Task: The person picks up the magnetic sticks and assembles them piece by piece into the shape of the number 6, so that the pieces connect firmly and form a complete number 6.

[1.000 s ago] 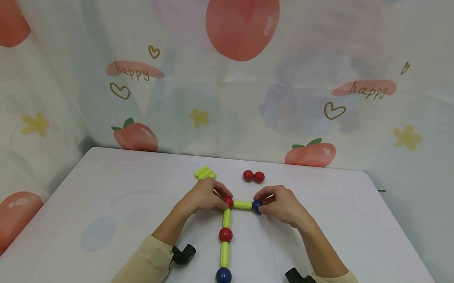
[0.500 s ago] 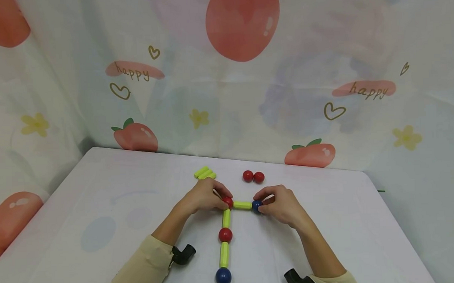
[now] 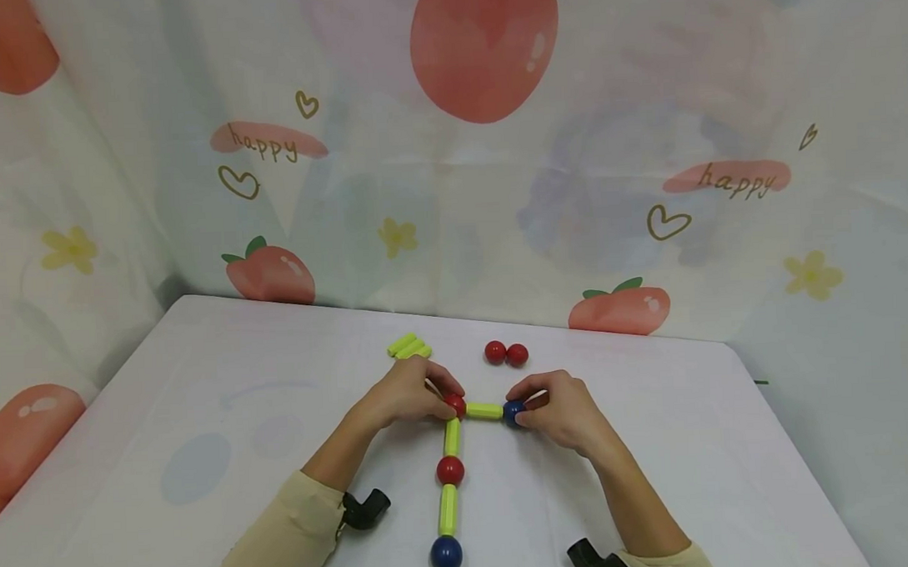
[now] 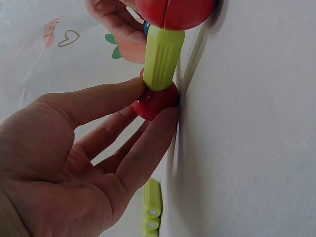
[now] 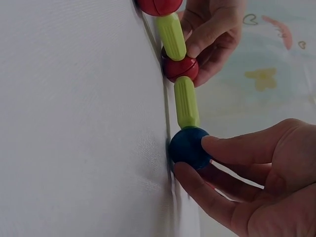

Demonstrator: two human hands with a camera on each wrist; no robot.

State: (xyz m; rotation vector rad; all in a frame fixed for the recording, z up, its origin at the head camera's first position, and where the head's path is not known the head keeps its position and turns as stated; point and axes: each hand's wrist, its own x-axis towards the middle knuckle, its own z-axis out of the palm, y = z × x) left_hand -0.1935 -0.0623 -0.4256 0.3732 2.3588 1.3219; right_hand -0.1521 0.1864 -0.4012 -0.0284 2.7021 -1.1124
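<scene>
Toward the table's (image 3: 676, 409) far edge, we are pinching the red ball (image 3: 459, 407) with our left hand (image 3: 415, 391), the blue ball (image 3: 513, 412) with our right hand (image 3: 566, 408); we should be keeping the joining stick (image 3: 484, 411) straight.

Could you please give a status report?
Left hand pinches red corner ball. Right hand pinches far blue ball. Green stick joins both. Nothing visibly in the way.

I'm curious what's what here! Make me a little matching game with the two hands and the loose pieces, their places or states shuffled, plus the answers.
1. Left hand
2. Right hand
3. Loose red balls
4. Loose green sticks

A. A pair at the far side of the table
B. Pinching a blue ball
C. Bunched just beyond the left hand
D. Holding the corner red ball

1-D, 2-B, 3-A, 4-C
</scene>
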